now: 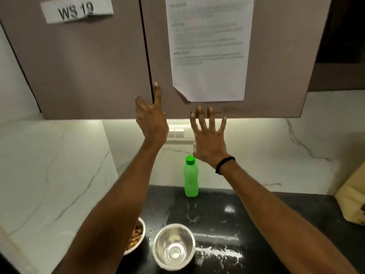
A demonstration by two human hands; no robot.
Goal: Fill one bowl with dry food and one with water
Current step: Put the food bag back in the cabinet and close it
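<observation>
Bowls sit nearest the person, side by side at the front of the dark counter [256, 210]. The food bowl [143, 226] holds brown and tan kibble and is half hidden under the left forearm. The steel bowl [183, 236] just beside it gleams inside, and whether it holds water cannot be told. White streaks [221, 254] lie on the counter to the right of the steel bowl.

Further back a green bottle [191, 178] stands upright, cap on, against the marble wall. A brown paper bag [353, 198] shows at the right edge.

Above the bottle both hands are raised, gripping nothing. The left hand [152, 119] has its fingers spread near the seam between the cabinet doors [88, 66]. The right hand [209, 139], with a black wristband [225, 165], splays its fingers at the lower edge of the right door, below a printed sheet [209, 46]. A label [77, 10] hangs on the left door.

The likely risk lies low. Both forearms cross over the bowls, so an arm dropped carelessly could clip the food bowl and scatter kibble, or tip the steel bowl. The streaked counter may be slick, letting a nudged bowl slide. A hand coming down fast could also topple the tall, narrow bottle.
</observation>
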